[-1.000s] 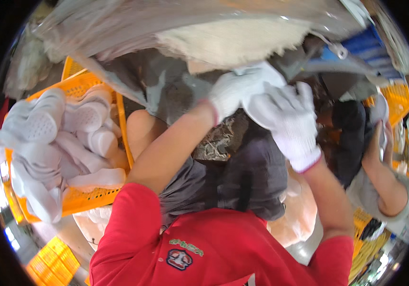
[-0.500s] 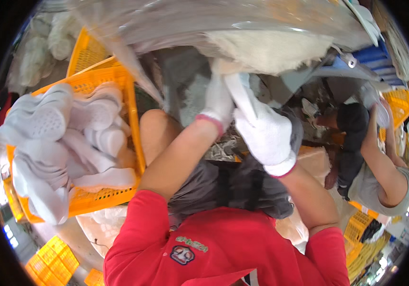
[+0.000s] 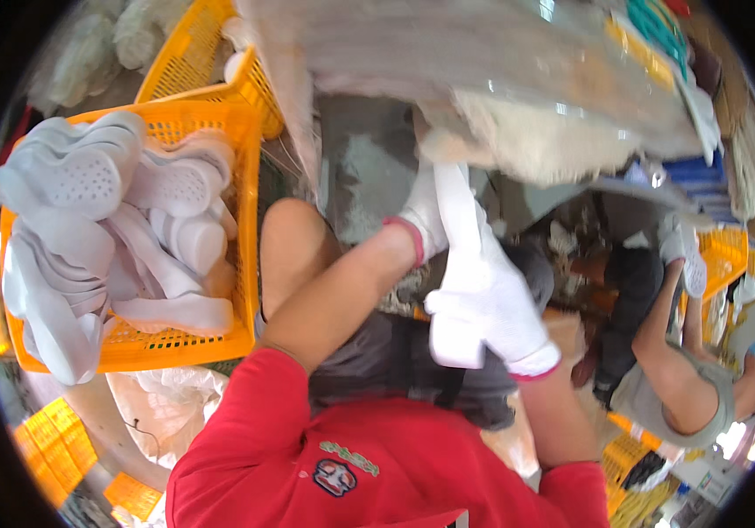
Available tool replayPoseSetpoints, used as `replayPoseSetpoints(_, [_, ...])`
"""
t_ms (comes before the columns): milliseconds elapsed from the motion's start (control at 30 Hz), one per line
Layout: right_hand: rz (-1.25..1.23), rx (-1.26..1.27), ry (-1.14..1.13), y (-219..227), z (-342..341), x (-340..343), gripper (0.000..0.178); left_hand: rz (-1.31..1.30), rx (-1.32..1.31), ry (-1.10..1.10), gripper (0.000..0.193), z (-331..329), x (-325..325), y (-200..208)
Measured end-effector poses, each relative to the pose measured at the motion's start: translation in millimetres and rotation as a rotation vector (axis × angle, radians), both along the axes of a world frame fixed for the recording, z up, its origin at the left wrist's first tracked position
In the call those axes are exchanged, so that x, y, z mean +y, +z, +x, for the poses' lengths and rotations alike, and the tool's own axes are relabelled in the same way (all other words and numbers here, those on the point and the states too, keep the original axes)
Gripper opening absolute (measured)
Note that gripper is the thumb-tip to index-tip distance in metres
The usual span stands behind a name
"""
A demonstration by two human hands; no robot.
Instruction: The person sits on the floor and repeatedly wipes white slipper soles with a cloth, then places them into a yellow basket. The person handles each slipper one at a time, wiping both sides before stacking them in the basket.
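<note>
Gripping a white sole [image 3: 458, 211], the right hand [image 3: 493, 304] has its fingers closed round the lower part. The sole stands nearly on end in front of the lap, its squared end below the glove and its long narrow part rising toward the fluffy cream pad [image 3: 540, 136]. Held this low, most of its length stays uncovered, which probably lets it tilt freely near the pad; whether tip and pad touch, I cannot tell.

The left hand [image 3: 428, 204] is just beside the sole's upper part, under the pad. Its fingers are hidden, so whether they grasp or are released cannot be told; the place would suit steadying the far end. Both hands wear white gloves, likely for protection and a clean hold. A grey sheet [image 3: 474, 66] hangs over the pad, perhaps as a cover.

Beside the left knee, seemingly for easy reach, is an orange crate [image 3: 249, 185] with heaped soles [image 3: 87, 189]. They lie nested and crosswise, as if stacked to save room, and rise over its left edge. One lies flat by the near right corner; another leans at the near left corner. A second crate [image 3: 186, 55] is beyond the far edge. Well apart on the right, a co-worker [image 3: 654, 387] holds another sole [image 3: 694, 262].
</note>
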State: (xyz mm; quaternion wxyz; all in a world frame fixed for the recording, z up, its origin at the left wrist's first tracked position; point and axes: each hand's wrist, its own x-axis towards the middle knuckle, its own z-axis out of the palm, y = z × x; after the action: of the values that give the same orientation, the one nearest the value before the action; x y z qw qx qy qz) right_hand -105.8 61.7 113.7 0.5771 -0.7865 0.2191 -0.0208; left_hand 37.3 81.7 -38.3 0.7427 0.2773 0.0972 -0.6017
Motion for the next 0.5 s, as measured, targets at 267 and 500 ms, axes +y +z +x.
replayPoseSetpoints(267, [-0.235, 0.129, -0.023, -14, -7, 10, 0.092, -0.304, -0.044, 0.217, 0.070, -13, 3, -16])
replayPoseSetpoints(500, [-0.629, 0.044, -0.105, -43, -62, 41, 0.087, -0.176, -0.259, 0.276, 0.074, 2, -5, -29])
